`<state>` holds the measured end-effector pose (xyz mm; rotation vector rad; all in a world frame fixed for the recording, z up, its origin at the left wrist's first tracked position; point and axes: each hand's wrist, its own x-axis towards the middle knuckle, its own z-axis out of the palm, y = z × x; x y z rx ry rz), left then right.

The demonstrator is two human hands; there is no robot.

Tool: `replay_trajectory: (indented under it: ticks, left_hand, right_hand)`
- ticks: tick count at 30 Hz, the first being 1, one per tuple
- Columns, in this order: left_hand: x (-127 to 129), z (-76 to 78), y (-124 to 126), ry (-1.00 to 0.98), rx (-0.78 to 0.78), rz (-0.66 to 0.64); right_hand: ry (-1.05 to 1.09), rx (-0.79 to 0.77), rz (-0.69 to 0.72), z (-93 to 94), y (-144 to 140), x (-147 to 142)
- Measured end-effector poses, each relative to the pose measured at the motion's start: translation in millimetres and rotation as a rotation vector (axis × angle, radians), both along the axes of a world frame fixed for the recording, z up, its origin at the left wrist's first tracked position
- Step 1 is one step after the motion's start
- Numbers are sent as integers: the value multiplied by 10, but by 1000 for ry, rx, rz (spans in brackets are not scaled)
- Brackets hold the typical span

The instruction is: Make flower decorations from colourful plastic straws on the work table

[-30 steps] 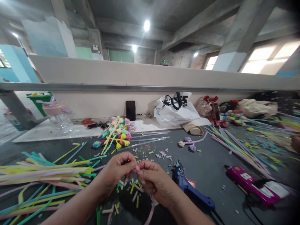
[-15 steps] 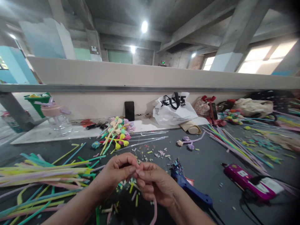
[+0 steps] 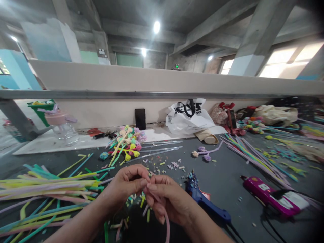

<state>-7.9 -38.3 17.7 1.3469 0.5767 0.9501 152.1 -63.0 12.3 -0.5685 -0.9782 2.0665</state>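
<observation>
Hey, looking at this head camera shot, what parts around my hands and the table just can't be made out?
- Head view: where the pink pipe cleaner starts is hidden between the left hand and right hand.
- Its lower end is cut off by the bottom edge.
- The blue glue gun handle is partly behind the right wrist.
- Print on the white bag is crumpled and too small to read.
- The table's far right is blurred.

Pink pipe cleaner (image 3: 165, 221) hidden at its top inside the pinching fingers (image 3: 149, 185), cut off below by the picture's edge.
</observation>
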Motion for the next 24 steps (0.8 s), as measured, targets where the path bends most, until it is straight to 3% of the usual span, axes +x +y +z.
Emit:
replay_trajectory:
  ticks: [5,13,19,24]
  left_hand:
    - [-13,-3,8,-22,21,2]
    - [3,61,-55,-41,-37,-1]
    - [-10,68,-40,69,10,71]
    - [10,53,-15,131,-6,79]
  right_hand:
    - [56,-40,130,36,-22,15]
    - [88,-35,135,59,-50,2]
    - [30,48,-87,42,-38,-25]
    - [-81,117,-111,35,-38,-24]
